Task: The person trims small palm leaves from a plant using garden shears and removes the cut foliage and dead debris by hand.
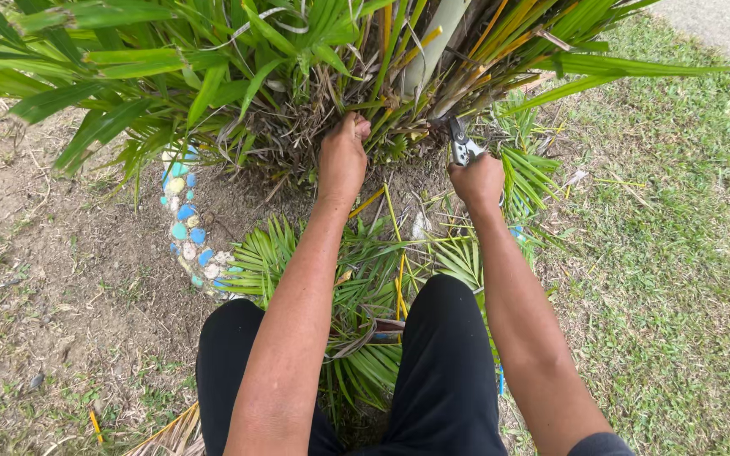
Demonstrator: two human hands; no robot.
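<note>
Hands work at the palm clump at twelve o'clock. Left hand squeezes some stems. Right hand is wrapped round garden clippers, maybe mid-cut; blades are hidden. Next, a careful snip away from fingers.

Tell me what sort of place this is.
Most likely a home garden or yard. A clumping palm grows from bare soil, edged by a curved border of blue and white painted stones, with mown lawn alongside. The right hand holds pruning shears at the stems.
</note>
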